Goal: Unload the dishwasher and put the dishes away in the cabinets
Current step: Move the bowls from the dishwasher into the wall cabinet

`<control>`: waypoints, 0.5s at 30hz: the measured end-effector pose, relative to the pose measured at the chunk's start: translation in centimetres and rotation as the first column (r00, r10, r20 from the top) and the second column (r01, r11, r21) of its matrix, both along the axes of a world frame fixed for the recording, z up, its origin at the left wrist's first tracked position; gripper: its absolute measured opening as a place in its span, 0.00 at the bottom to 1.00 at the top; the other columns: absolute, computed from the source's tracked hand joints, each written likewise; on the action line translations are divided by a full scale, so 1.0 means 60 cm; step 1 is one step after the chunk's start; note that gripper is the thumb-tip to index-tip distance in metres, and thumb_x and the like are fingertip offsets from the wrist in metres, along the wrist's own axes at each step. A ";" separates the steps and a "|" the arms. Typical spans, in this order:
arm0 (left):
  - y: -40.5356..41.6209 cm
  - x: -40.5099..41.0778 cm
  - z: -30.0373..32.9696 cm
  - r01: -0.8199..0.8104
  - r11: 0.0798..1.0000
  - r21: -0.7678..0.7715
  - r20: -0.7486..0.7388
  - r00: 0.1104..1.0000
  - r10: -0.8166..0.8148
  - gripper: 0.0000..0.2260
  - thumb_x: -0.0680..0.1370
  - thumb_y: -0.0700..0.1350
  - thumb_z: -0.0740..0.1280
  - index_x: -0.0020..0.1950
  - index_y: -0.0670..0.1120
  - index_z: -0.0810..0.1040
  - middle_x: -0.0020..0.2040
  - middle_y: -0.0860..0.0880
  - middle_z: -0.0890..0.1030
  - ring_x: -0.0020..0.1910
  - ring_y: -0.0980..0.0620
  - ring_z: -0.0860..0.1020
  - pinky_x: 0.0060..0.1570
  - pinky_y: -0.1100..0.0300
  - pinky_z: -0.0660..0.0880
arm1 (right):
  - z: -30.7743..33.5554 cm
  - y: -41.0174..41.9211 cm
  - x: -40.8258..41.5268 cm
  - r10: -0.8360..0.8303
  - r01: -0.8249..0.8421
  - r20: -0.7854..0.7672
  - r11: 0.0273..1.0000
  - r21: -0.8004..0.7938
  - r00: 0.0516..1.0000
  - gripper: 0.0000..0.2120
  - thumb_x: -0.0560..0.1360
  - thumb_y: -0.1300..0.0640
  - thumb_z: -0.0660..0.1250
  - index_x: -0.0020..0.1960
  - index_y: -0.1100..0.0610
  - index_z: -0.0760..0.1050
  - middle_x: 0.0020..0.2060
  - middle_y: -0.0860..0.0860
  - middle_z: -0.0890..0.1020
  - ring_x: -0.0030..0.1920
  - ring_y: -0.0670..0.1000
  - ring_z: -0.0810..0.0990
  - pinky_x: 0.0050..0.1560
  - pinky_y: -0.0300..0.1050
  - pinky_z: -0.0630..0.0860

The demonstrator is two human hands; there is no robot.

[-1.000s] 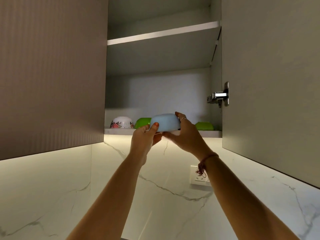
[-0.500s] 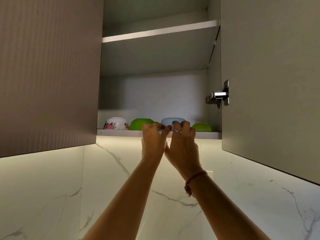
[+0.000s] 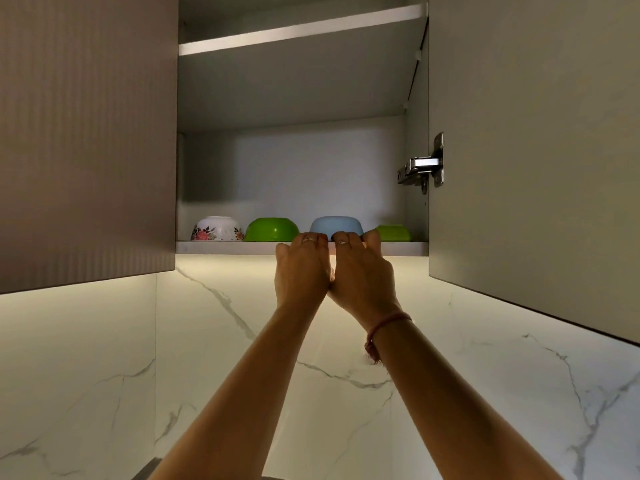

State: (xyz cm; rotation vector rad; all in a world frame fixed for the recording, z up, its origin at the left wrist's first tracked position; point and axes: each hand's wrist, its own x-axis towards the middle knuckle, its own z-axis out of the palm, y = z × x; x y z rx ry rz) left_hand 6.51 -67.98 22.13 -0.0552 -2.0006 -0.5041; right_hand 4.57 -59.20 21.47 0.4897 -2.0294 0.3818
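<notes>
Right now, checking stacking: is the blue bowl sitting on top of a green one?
No, the blue bowl rests directly on the shelf, between two green bowls.

left hand (image 3: pixel 300 271) and right hand (image 3: pixel 362 275) raised together, touching, fingers curled

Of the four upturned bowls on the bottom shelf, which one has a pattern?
The floral bowl at the far left: white with red flowers. The others are plain: green bowl, blue bowl, and another green one.
</notes>
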 end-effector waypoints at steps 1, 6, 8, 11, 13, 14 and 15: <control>0.002 0.003 0.001 0.005 1.000 0.005 0.011 1.000 -0.005 0.15 0.83 0.40 0.54 0.67 0.40 0.71 0.65 0.42 0.74 0.64 0.42 0.71 0.64 0.52 0.65 | 0.000 0.000 -0.003 -0.004 0.004 0.000 1.000 0.016 1.000 0.29 0.70 0.48 0.72 0.67 0.57 0.69 0.61 0.54 0.76 0.66 0.57 0.69 0.51 0.49 0.79; 0.005 0.000 -0.026 0.174 0.965 0.194 -0.058 0.984 -0.166 0.16 0.82 0.43 0.57 0.69 0.44 0.70 0.73 0.47 0.66 0.72 0.47 0.64 0.69 0.57 0.60 | -0.011 0.008 0.015 -0.018 0.010 0.088 0.996 0.086 0.996 0.38 0.76 0.45 0.65 0.77 0.55 0.49 0.77 0.52 0.53 0.76 0.55 0.51 0.64 0.48 0.72; 0.008 0.012 -0.041 0.193 0.958 0.214 -0.073 0.981 -0.182 0.16 0.80 0.41 0.60 0.69 0.44 0.71 0.73 0.46 0.65 0.72 0.47 0.63 0.71 0.53 0.59 | -0.021 0.014 0.026 0.012 -0.020 0.099 0.996 0.083 0.995 0.40 0.76 0.45 0.64 0.78 0.55 0.45 0.78 0.51 0.48 0.77 0.54 0.45 0.65 0.46 0.70; 0.013 0.038 -0.057 0.235 0.945 0.227 -0.081 0.972 -0.222 0.15 0.78 0.39 0.64 0.65 0.44 0.74 0.70 0.46 0.67 0.68 0.46 0.68 0.68 0.50 0.66 | -0.037 0.026 0.051 0.071 -0.075 0.134 0.997 0.026 0.988 0.39 0.77 0.48 0.64 0.78 0.55 0.44 0.78 0.51 0.45 0.77 0.53 0.42 0.67 0.44 0.67; 0.018 0.059 -0.069 0.260 0.936 0.239 -0.074 0.966 -0.249 0.14 0.77 0.39 0.65 0.63 0.44 0.76 0.69 0.46 0.68 0.67 0.47 0.69 0.67 0.50 0.68 | -0.052 0.035 0.074 0.112 -0.109 0.170 0.994 -0.028 0.979 0.39 0.77 0.48 0.64 0.78 0.55 0.45 0.78 0.51 0.46 0.77 0.53 0.45 0.69 0.45 0.65; 0.022 0.069 -0.075 0.269 0.933 0.240 -0.077 0.963 -0.258 0.14 0.77 0.39 0.66 0.62 0.44 0.77 0.69 0.46 0.68 0.67 0.47 0.69 0.67 0.50 0.68 | -0.061 0.039 0.088 0.131 -0.123 0.185 0.991 -0.052 0.974 0.38 0.77 0.47 0.64 0.78 0.55 0.46 0.78 0.51 0.48 0.77 0.53 0.47 0.69 0.45 0.65; 0.026 0.084 -0.083 0.281 0.928 0.243 -0.081 0.960 -0.270 0.13 0.77 0.39 0.66 0.61 0.45 0.77 0.68 0.46 0.69 0.66 0.46 0.70 0.67 0.50 0.68 | -0.069 0.044 0.105 0.139 -0.126 0.187 0.989 -0.076 0.973 0.37 0.77 0.47 0.64 0.78 0.55 0.47 0.77 0.52 0.51 0.77 0.53 0.50 0.68 0.46 0.66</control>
